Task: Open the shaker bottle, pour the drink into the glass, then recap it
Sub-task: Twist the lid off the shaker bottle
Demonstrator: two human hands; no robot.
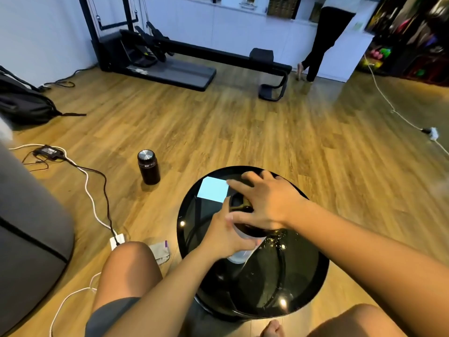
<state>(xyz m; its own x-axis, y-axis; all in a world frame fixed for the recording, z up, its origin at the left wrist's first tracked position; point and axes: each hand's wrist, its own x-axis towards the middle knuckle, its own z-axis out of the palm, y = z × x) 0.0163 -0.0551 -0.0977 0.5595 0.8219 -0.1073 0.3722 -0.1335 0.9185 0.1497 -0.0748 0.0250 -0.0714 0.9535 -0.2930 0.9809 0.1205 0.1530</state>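
Note:
The shaker bottle [239,255] stands upright on the round black glass table [303,276]; its body is translucent white and its lid [239,203] is black. My left hand [226,235] wraps around the bottle's body just below the lid. My right hand [263,199] lies over the black lid from above, fingers spread across it and thumb at the near rim. Most of the lid and the upper bottle are hidden by both hands. A clear glass [275,239] shows dimly just right of the bottle, under my right wrist.
A dark flask with a metal cap [148,166] stands on the wooden floor left of the table. Cables and a power strip [117,240] lie at the left by a grey sofa [29,227]. A person stands far back right [320,42]. My knees flank the table.

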